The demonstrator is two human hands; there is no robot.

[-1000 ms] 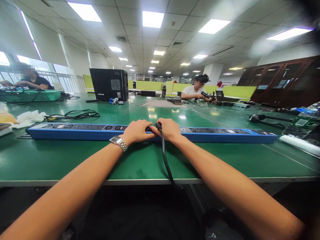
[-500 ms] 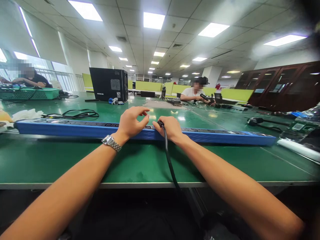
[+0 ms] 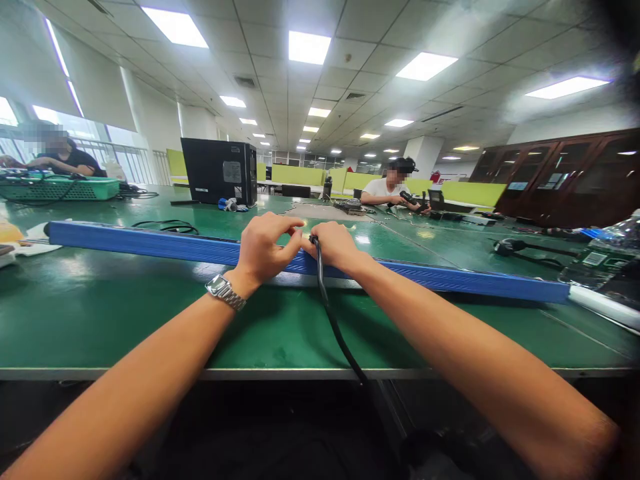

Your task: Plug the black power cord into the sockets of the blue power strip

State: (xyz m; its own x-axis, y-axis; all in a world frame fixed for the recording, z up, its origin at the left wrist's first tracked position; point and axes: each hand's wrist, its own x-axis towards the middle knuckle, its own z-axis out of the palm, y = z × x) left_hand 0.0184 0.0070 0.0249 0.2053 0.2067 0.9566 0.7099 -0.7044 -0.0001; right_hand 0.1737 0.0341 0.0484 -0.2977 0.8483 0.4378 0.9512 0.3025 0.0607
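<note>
A long blue power strip (image 3: pixel 145 247) lies across the table before me, its blue side facing me and its socket face turned out of sight. My left hand (image 3: pixel 265 247), with a metal watch (image 3: pixel 225 291) at the wrist, reaches over the strip's middle. Its thumb and index finger curve near each other; the other fingers are hidden behind and appear to grip the strip. Close beside it, my right hand (image 3: pixel 333 248) is closed around the plug end of a thick black cable (image 3: pixel 333 313). The plug itself is mostly covered. From there the cable hangs over the table's front edge.
Behind the strip stands a black computer case (image 3: pixel 210 170). Thin black cables (image 3: pixel 167 227) and a green basket (image 3: pixel 75 188) are on the left. A bottle (image 3: pixel 600 250) and a white tube (image 3: pixel 605 307) lie right. Two people sit across the green table (image 3: pixel 125 320).
The power strip has rolled so its sockets no longer show, and its long axis is more slanted. My right hand has shifted slightly left and up with the cable, closer to my left hand.
</note>
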